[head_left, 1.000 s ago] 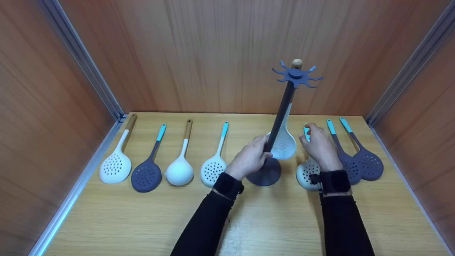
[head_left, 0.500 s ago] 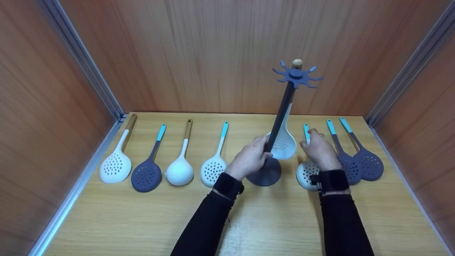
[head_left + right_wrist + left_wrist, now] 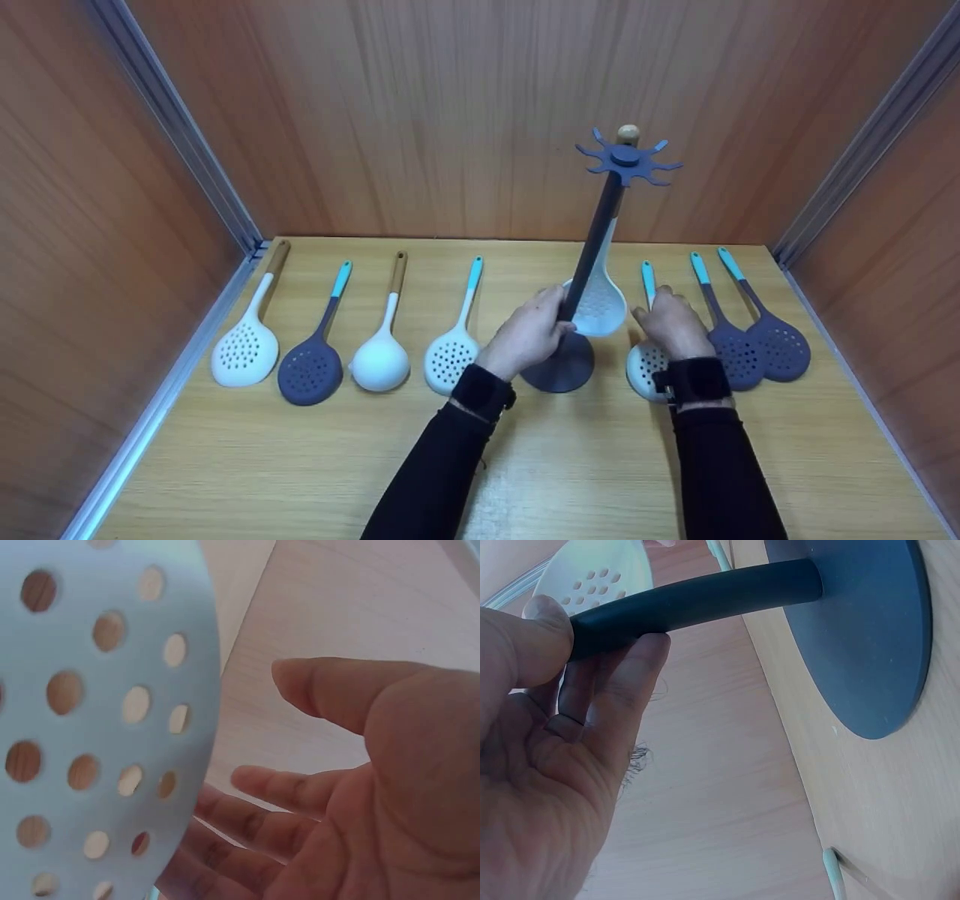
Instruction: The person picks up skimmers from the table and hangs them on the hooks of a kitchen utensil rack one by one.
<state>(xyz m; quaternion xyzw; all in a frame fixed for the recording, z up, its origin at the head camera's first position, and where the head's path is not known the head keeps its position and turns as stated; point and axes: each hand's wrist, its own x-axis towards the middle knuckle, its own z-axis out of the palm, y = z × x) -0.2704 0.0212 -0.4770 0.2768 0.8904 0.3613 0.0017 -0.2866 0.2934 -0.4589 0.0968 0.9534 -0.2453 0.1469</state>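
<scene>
- We look down on a wooden surface (image 3: 337, 465), its near edge cut off by the frame.
- On it stands a dark utensil stand (image 3: 598, 232), tilted away to the right; the left hand (image 3: 527, 334) grasps its pole, thumb and fingers round it, hiding the pole's lower part from us in the head view.
- Behind the pole hangs a white wooden-handled skimmer (image 3: 606, 304); we lose much of its handle behind the pole and hooks.
- Just under the right hand (image 3: 677, 326) lies a white turquoise-handled skimmer (image 3: 643, 371), its neck and part of its head covered by hand and wrist.
- That hand is loose, thumb and fingers apart; in the right wrist view, a perforated head, cropped by the frame, masks some fingertips, so we cannot tell whether they touch it.
- Right of that hand, we see two dark skimmers (image 3: 784, 349), the nearer overlapping the other.
- Well left of the stand, we find three more skimmers (image 3: 245, 352) and a white ladle (image 3: 380, 364) laid in a row.
</scene>
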